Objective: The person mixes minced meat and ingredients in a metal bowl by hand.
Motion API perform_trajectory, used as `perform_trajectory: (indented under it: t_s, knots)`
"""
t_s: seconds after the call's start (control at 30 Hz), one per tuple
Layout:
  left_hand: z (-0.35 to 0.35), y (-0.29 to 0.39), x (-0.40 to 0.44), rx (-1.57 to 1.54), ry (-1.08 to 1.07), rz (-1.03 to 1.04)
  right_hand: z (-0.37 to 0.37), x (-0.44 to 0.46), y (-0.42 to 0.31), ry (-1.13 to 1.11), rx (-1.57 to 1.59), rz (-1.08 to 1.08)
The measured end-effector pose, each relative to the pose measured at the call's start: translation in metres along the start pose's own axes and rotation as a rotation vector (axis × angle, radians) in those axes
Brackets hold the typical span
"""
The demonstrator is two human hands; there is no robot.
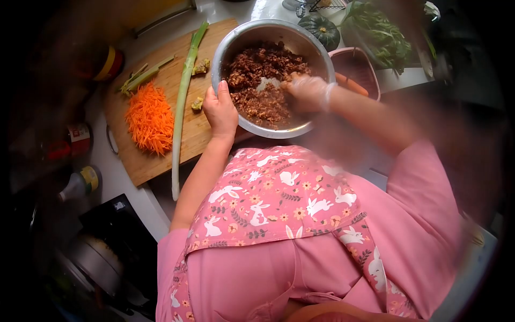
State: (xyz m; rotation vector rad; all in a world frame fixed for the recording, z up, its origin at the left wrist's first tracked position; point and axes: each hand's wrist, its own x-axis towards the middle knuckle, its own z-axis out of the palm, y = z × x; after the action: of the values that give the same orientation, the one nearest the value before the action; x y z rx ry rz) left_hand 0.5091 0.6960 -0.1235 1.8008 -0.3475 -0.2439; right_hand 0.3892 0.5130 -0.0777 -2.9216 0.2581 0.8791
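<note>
A wide metal bowl (225,48) holds a reddish-brown crumbly mixture (263,61), whose exact kind I cannot make out. My left hand (220,110) grips the bowl's near left rim, thumb up over the edge. Inside the bowl, at its right side, my right hand (308,92) wears a clear plastic glove; its fingers are curled into the mixture and partly hidden. Left of the bowl, a wooden cutting board (155,172) carries a heap of shredded carrot (149,119), a long leek (185,91) and some knobby ginger pieces (201,66).
A dark green squash (320,31) and leafy greens (378,35) lie behind the bowl. Right of it stands a pink basket (370,72) with a carrot (351,85). Bottles and jars (80,182) line the left side, above a pot (96,260) by the black stove.
</note>
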Motion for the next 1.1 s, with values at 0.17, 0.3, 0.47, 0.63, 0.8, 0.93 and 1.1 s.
perform_trajectory:
  t_s: [0.17,0.3,0.47,0.63,0.8,0.93,1.1]
  knots:
    - [0.003,-0.008,0.004,-0.124,-0.023,-0.033,-0.017,0.020,-0.038,-0.028,0.681,0.196]
    - [0.001,-0.003,0.006,-0.098,-0.017,-0.041,-0.012,0.012,-0.010,0.301,0.183,0.023]
    - [0.000,0.002,0.005,-0.083,-0.067,-0.058,0.034,0.046,0.000,0.376,0.582,0.176]
    - [-0.001,0.000,0.008,-0.044,-0.042,-0.015,0.026,0.057,0.003,0.371,0.977,-0.013]
    - [0.000,-0.005,0.011,-0.059,-0.046,0.008,0.001,0.081,-0.010,0.472,0.491,0.154]
    - [0.002,-0.010,0.010,-0.064,-0.045,-0.015,0.000,0.095,-0.023,0.331,0.648,0.145]
    - [-0.001,-0.010,0.011,-0.059,-0.048,-0.045,-0.034,0.066,-0.032,0.165,0.668,0.118]
